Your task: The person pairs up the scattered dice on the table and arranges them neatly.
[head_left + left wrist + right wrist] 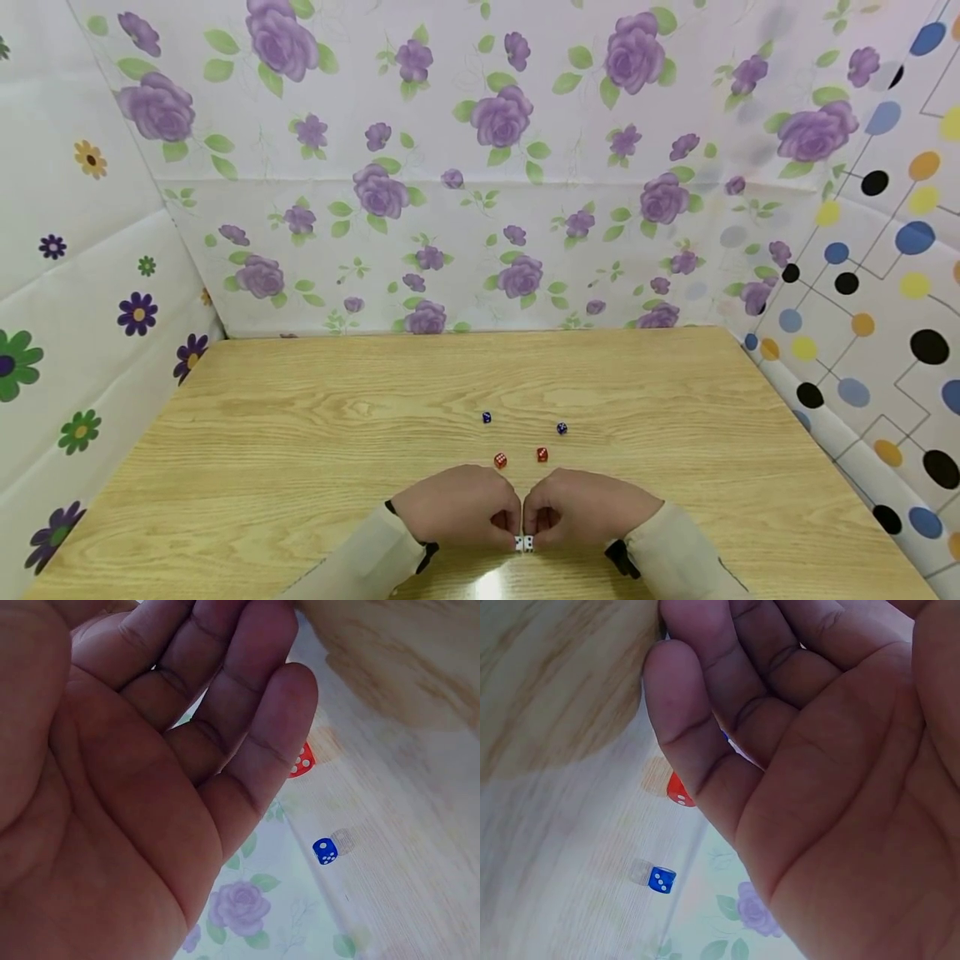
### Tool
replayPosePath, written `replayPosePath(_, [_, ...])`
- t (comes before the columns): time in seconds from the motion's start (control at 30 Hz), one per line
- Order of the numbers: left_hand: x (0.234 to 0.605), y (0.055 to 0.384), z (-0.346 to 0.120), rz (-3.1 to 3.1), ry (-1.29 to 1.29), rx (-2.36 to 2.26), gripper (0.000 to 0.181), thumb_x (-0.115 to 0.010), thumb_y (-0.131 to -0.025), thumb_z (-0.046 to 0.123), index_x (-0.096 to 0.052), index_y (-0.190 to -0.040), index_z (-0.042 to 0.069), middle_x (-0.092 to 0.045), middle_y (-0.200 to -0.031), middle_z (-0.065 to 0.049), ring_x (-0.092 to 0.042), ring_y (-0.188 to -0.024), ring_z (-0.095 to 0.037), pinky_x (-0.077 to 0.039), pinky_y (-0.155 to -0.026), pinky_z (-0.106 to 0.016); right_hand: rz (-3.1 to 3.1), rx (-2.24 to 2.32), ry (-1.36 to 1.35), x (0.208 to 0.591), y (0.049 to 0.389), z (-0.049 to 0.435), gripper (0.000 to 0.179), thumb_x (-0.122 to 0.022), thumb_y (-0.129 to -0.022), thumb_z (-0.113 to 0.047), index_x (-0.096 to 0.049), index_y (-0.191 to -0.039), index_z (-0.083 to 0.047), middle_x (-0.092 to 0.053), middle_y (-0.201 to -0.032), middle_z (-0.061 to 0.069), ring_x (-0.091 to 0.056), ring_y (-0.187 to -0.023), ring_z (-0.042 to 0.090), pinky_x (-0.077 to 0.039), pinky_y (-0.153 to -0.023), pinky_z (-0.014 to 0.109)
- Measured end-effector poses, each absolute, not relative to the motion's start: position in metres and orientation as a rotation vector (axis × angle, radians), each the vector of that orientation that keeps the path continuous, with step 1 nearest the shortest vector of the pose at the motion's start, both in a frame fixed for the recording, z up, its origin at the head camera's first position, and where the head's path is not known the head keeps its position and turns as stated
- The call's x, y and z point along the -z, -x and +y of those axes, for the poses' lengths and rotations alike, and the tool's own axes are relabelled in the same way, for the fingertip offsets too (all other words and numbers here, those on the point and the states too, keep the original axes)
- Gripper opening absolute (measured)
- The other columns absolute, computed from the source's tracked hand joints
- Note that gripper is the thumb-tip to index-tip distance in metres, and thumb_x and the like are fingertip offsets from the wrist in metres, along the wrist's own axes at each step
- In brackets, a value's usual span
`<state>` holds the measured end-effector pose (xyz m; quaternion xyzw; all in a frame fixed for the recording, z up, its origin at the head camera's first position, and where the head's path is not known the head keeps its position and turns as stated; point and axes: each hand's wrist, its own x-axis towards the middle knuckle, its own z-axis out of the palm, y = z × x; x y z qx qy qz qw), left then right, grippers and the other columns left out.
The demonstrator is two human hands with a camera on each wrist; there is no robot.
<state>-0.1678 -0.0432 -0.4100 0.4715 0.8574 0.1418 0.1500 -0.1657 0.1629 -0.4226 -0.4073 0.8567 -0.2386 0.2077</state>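
Note:
Near the table's front edge my two hands meet, knuckles almost touching. With thumb and fingers my left hand [465, 507] pinches a white die [518, 543]. Right beside it, a second white die [528, 543] is pinched by my right hand [585, 507]. The two dice sit side by side; whether they touch is too small to tell. Just beyond the hands lie two red dice, one on the left [500, 460] and one on the right [542, 455]. Both wrist views show the palms and curved fingers, with the white dice out of sight.
Farther back are two blue dice, a left one [487, 417] and a right one [562, 428]. All stand on a wood-grain table [300, 417]. A floral sheet [450, 208] hangs behind it, with patterned sheets along the left [97, 275] and right [885, 317] sides.

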Motion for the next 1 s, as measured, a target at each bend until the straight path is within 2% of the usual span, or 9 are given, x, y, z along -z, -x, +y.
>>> replayPosePath(0.3, [0.4119, 0.1678, -0.0431, 2.470, -1.348, -0.390, 0.010, -0.072, -0.084, 0.030, -0.067, -0.075, 0.031, -0.054, -0.068, 0.025, -0.049, -0.061, 0.010, -0.041, -0.060, -0.011, 2.343, 0.710, 1.189, 0.4212, 0.1655, 0.1635, 0.010, -0.071, -0.084, -0.014, -0.069, -0.083, -0.024, -0.060, -0.073, -0.022, -0.051, -0.062, -0.009, -0.047, -0.058, 0.015])
replayPosePath(1.0, [0.4096, 0.1635, -0.0430, 2.418, -1.201, -0.487, 0.010, -0.071, -0.084, 0.028, -0.069, -0.075, 0.028, -0.057, -0.068, 0.024, -0.053, -0.062, 0.008, -0.044, -0.059, -0.012, 2.313, 0.733, 1.135, 0.4227, 0.1653, 0.1679, 0.011, -0.073, -0.082, -0.012, -0.068, -0.083, -0.022, -0.060, -0.074, -0.019, -0.052, -0.063, -0.006, -0.048, -0.058, 0.016])
